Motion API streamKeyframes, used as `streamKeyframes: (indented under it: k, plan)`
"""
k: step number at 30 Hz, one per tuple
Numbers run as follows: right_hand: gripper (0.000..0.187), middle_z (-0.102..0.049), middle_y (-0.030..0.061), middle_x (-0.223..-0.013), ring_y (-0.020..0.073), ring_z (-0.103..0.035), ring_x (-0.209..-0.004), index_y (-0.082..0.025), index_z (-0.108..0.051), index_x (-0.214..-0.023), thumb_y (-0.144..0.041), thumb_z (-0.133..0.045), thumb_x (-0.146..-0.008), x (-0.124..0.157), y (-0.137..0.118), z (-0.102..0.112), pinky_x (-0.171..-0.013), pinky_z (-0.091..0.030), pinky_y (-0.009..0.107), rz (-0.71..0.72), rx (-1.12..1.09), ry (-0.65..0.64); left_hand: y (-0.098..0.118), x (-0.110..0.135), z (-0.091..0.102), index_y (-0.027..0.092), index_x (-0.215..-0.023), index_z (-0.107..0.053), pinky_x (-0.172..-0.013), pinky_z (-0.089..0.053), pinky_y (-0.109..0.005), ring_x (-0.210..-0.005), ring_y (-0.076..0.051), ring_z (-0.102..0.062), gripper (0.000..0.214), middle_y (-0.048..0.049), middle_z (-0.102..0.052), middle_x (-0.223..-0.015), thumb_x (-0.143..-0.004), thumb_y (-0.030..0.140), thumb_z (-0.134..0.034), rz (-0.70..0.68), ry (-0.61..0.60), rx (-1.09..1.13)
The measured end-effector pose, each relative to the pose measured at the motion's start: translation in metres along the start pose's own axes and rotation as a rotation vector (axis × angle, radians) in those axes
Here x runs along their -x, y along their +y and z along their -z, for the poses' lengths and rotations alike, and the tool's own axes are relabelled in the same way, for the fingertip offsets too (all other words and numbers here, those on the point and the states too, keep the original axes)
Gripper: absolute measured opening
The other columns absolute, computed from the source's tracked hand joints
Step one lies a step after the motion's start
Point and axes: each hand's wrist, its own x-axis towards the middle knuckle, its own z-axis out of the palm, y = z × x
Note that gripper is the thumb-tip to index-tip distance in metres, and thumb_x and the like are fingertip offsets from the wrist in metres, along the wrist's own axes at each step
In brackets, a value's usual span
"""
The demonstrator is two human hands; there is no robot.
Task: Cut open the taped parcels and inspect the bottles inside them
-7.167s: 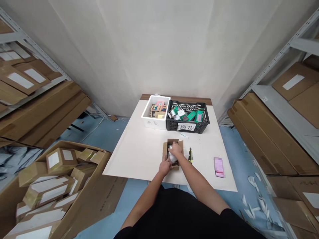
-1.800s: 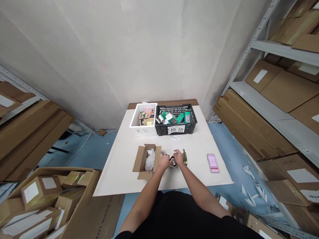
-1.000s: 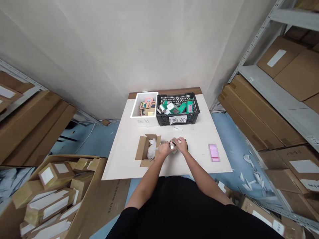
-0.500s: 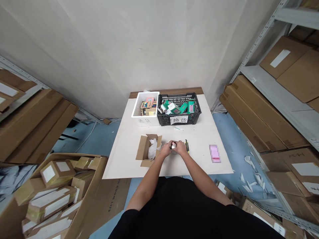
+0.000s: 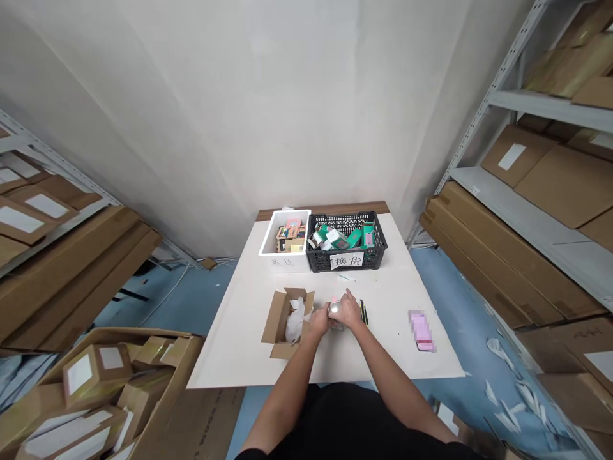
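Note:
A small object with a shiny, round silver top (image 5: 335,307) is held over the front middle of the table. My left hand (image 5: 320,320) closes on its left side. On the other side my right hand (image 5: 349,310) grips it near the top, one finger sticking out forward. The lower part is mostly hidden by my hands, so its exact kind is unclear. Just left of my hands stands an opened cardboard box (image 5: 276,322) with crumpled white wrapping (image 5: 295,321) in it. A yellow and black utility knife (image 5: 364,312) lies beside my right hand.
At the table's (image 5: 230,364) back are a white bin (image 5: 287,264) of small packs and a black crate (image 5: 376,259) of green-and-white boxes. A pink, pixelated item (image 5: 421,330) lies on the right. A large carton (image 5: 189,358) of parcels stands lower left; shelves (image 5: 507,191) flank both sides.
My view has tilted up, so the table sits lower in the picture. My right hand has shifted on the silver-topped object, with a finger now extended and the shiny top more exposed.

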Motion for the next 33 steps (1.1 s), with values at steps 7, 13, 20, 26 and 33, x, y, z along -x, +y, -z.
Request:
streamKeyframes:
  k: [7, 13, 20, 26, 33]
  plan:
    - [0.036, -0.071, -0.0011, -0.081, 0.0237, -0.066, -0.074, -0.027, -0.056, -0.100, -0.044, -0.071, -0.071, -0.004, -0.029, 0.102, -0.065, -0.043, 0.029, 0.095, -0.401, 0.212, 0.011, 0.007, 0.003, 0.029, -0.134, -0.057, -0.089, -0.053, -0.039, -0.114, -0.034, -0.073, 0.059, -0.0090, -0.075, -0.119, -0.080, 0.033, -0.082, 0.029, 0.021, 0.054]
    - [0.031, -0.066, -0.0037, -0.073, 0.0212, -0.059, -0.066, -0.029, -0.054, -0.091, -0.050, -0.068, -0.074, -0.004, -0.047, 0.153, -0.063, -0.042, 0.030, 0.146, -0.557, 0.306, 0.008, 0.024, 0.034, 0.028, -0.154, -0.044, -0.101, -0.052, -0.041, -0.129, -0.034, -0.066, 0.094, -0.0147, -0.062, -0.149, -0.073, 0.032, -0.089, -0.030, 0.078, 0.141]
    - [0.035, -0.065, -0.0048, -0.072, 0.0200, -0.059, -0.065, -0.028, -0.055, -0.089, -0.054, -0.074, -0.074, 0.004, -0.053, 0.152, -0.064, -0.043, 0.030, 0.157, -0.623, 0.291, 0.024, 0.067, 0.121, 0.028, -0.155, -0.046, -0.100, -0.055, -0.037, -0.121, -0.024, -0.067, 0.061, -0.0129, -0.064, -0.142, -0.097, 0.036, -0.063, -0.283, 0.491, 0.720]
    - [0.048, -0.071, 0.0003, -0.083, 0.0214, -0.066, -0.076, -0.024, -0.063, -0.103, -0.061, -0.078, -0.077, -0.002, -0.053, 0.137, -0.073, -0.053, 0.033, 0.252, -0.877, 0.127, 0.075, 0.070, 0.159, 0.030, -0.159, -0.045, -0.099, -0.056, -0.040, -0.105, -0.023, -0.069, 0.100, -0.0069, -0.071, -0.126, -0.071, 0.039, -0.092, -0.404, 0.560, 0.781]
    - [0.106, -0.072, 0.0073, -0.128, 0.0280, -0.070, -0.117, -0.034, -0.039, -0.159, -0.048, -0.093, -0.070, 0.015, -0.036, 0.129, -0.099, -0.058, 0.045, 0.474, -1.157, -0.408, 0.061, 0.067, 0.172, 0.026, -0.171, -0.015, -0.095, -0.057, -0.036, -0.099, -0.020, -0.072, 0.117, -0.0072, -0.075, -0.115, -0.080, 0.042, -0.087, -0.463, 0.494, 1.177]
